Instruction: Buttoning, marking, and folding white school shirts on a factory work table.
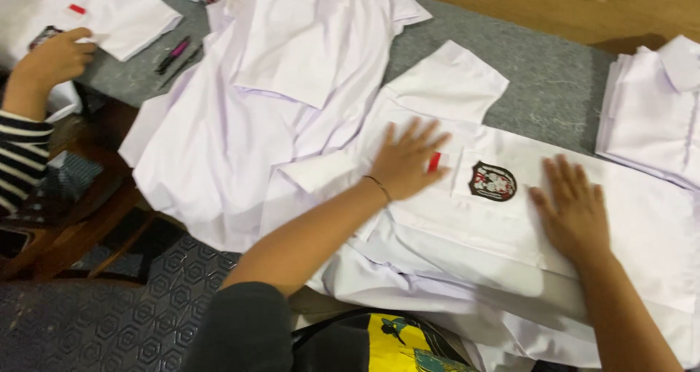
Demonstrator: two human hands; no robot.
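Here, in the head view: both hands flat on a white shirt (510, 219) spread across the near part of the grey counter (554, 73), toward its right end. Left hand (408, 160) spread wide, palm down, fingers fanned over the chest just beside a small red tag (434, 162); nothing pinched, grip fully open. Right hand (572, 208) likewise splayed and pressed down, just right of the dark embroidered badge (493, 181) on the pocket, wrist angled in from the near right corner. Left forearm stretched diagonally from the near edge, a thin band at the wrist. Best done, by the look of it, with palms kept flat and even pressure stroked outward from the badge, so creases leave toward the sleeve and hem rather than bunching under the heel of the hand. Loose heap of more white shirts (255, 117) at the middle of the counter, touching the flattened one; folded stack (656, 109) at the right edge. Another person's hand (55, 55) at the far left corner, near a pink marker (173, 54).
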